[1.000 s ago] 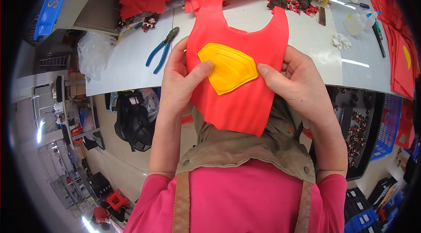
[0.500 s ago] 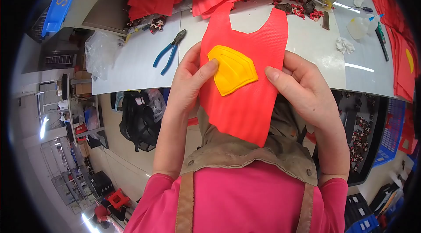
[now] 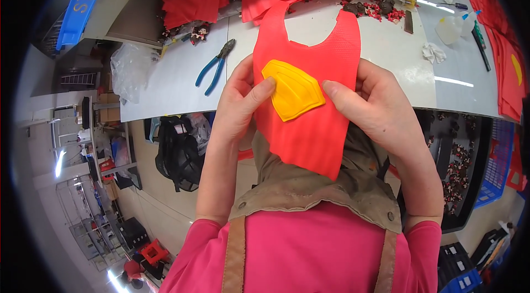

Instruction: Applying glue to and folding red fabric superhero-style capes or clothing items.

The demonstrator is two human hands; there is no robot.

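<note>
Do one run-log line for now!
left hand: holds red piece, thumb on yellow patch; right hand: holds red piece's right edge; pliers: on table

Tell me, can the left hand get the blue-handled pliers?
Probably yes: the pliers lie near the left hand with nothing seen between. But that hand holds the red sheet, so it would likely have to let go first.

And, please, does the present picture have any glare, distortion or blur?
Head view: white glare streaks cross the worktop toward the right; same view, its front edge bends and the corners go black; head view again, the yellow patch and red sheet look fairly sharp.
</note>
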